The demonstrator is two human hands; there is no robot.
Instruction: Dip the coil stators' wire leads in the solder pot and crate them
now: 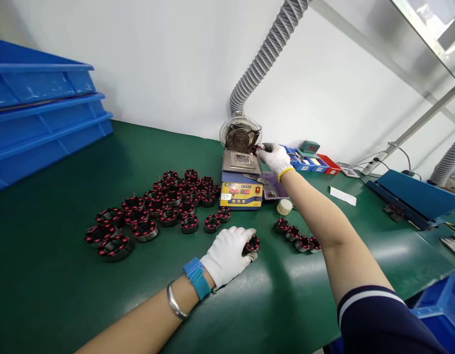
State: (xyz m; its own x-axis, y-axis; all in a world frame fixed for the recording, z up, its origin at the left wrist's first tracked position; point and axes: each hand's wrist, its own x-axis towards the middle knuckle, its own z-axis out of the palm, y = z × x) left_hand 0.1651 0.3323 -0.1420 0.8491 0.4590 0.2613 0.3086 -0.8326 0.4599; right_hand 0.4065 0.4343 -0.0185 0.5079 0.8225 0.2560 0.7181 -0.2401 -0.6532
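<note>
My left hand, in a white glove, is closed around a motor stator, a black ring with red spots, low over the green table. Farther back, my gloved right hand grips another stator at the right rear of the solder pot, a blue and yellow box with a lit display and a metal top. Part of that stator is covered by the fingers. Many more stators stand grouped left of the solder pot, and a short row of stators sits to its right.
Behind the solder pot are a round fan and a grey exhaust hose. A purple tray and a round cream-coloured pad lie beside it. Stacked blue crates stand at left, a blue machine at right.
</note>
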